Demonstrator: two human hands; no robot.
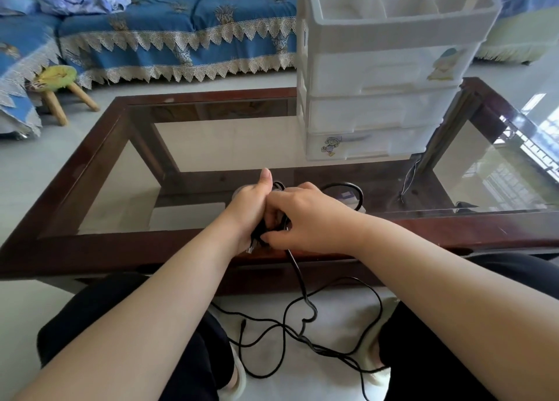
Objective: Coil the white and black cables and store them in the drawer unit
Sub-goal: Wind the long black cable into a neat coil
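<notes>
— Midway through coiling the black cable (pixel 298 279). Left hand (pixel 248 207) wrapped round the gathered loops, thumb up; right hand (pixel 305 219) pressed against it, fingertips pinching the strand at the bundle. Both over the near edge of the glass-topped table (pixel 90 171).

— And the slack?

— Plenty left: thin, matte, springy, trailing off the table edge into loose tangled curves on the pale floor between the knees. One glossy loop arching just right of the hands.

— Next move, probably?

— Drawing up more slack, laying another turn, minding the kinks.

— White cable?

— Not clearly visible; impossible to tell.

— Storage?

— White drawer unit (pixel 375 110), translucent plastic, three drawers closed, standing on the table's far side, well apart from the hands.
</notes>
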